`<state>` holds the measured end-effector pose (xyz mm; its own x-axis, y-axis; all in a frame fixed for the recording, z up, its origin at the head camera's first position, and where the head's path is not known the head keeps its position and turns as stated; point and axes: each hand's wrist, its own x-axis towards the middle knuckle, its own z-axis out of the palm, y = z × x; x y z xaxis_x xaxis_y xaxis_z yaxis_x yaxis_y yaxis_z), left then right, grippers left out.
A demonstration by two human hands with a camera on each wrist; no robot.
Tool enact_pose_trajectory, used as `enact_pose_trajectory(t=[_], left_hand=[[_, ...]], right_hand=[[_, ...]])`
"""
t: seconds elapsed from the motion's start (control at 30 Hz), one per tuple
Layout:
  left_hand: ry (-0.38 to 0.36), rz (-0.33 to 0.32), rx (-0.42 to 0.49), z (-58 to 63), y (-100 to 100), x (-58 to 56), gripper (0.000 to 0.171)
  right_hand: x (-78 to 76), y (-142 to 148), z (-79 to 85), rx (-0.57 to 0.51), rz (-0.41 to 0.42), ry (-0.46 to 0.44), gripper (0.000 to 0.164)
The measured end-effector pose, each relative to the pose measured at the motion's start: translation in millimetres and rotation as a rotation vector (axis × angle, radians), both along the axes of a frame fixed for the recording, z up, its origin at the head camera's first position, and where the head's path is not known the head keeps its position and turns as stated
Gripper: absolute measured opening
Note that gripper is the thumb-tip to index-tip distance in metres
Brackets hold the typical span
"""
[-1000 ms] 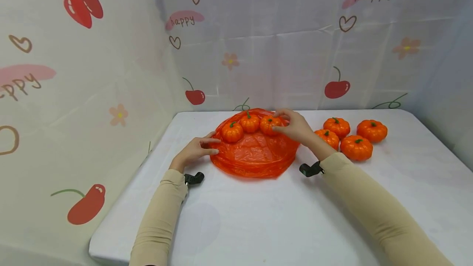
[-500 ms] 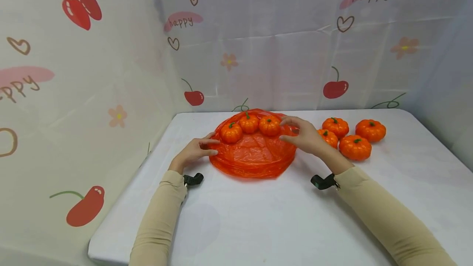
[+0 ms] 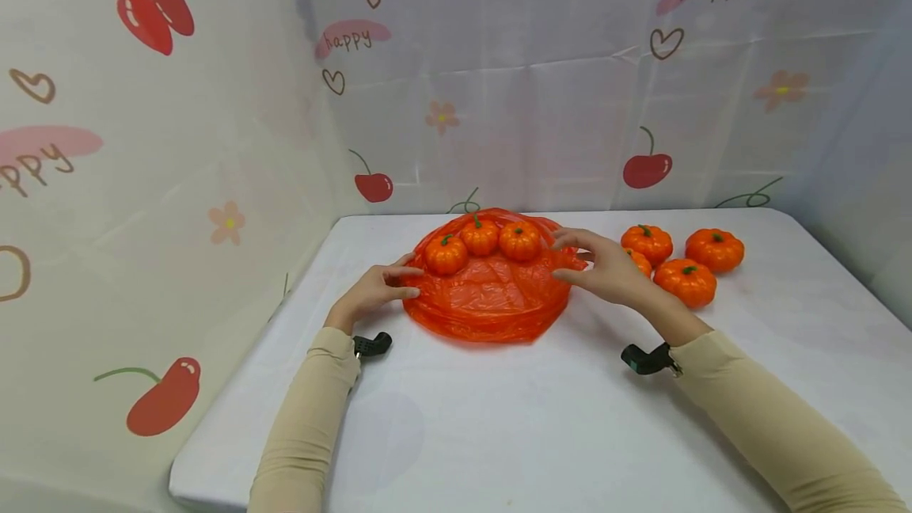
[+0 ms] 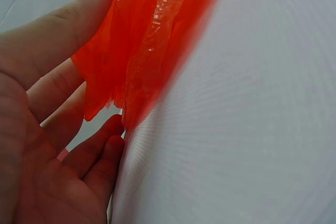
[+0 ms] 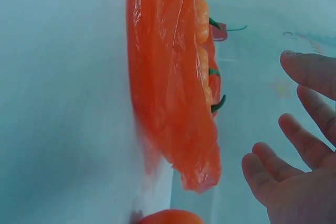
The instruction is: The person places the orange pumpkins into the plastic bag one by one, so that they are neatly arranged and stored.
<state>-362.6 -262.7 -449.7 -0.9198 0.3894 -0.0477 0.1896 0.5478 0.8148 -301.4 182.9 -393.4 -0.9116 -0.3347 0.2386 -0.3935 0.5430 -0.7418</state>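
An orange-red plastic bag [image 3: 492,307] lies spread with a raised, crumpled rim on the white table. Three small orange toy pumpkins [image 3: 520,241] with green stems sit within it toward the back. My left hand [image 3: 372,291] holds the bag's left edge, thumb in front and fingers behind; in the left wrist view the red plastic [image 4: 142,40] runs between them. Relaxed and holding nothing, my right hand [image 3: 602,266] is over the bag's right edge, fingers apart. The right wrist view shows a gap between those fingers and the bag's corner [image 5: 202,169].
Several more toy pumpkins [image 3: 686,284] cluster at the right of the table [image 3: 499,418], one partly behind my right hand. A printed cloth wall [image 3: 541,101] stands right behind the table's back edge, another along the left.
My right hand has let go of the rightmost pumpkin in the bag and drawn back to the right, fingers spreading. The left hand stays at the bag's edge.
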Motion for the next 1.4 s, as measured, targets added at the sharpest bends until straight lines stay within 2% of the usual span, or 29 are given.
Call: enact_pose_trajectory(t=[0.23, 0.53, 0.8, 1.07, 1.4], left_hand=[[0.001, 0.001, -0.007, 0.0, 1, 0.9, 0.049], [0.001, 0.0, -0.003, -0.8, 0, 0.1, 0.048], [-0.02, 0.004, 0.014, -0.6, 1, 0.0, 0.047], [-0.031, 0.005, 0.017, 0.0, 0, 0.9, 0.046], [-0.01, -0.004, 0.006, -0.1, 1, 0.3, 0.049]], right_hand=[[7.5, 18, -2.2, 0.033, 0.012, 0.032, 0.033], [17.6, 44, -1.3, 0.073, -0.024, 0.008, 0.038], [26.8, 68, 11.4, 0.126, -0.053, -0.035, 0.038], [24.8, 101, 20.6, 0.182, -0.032, 0.013, 0.045], [19.1, 136, 14.4, 0.197, -0.042, -0.02, 0.05]])
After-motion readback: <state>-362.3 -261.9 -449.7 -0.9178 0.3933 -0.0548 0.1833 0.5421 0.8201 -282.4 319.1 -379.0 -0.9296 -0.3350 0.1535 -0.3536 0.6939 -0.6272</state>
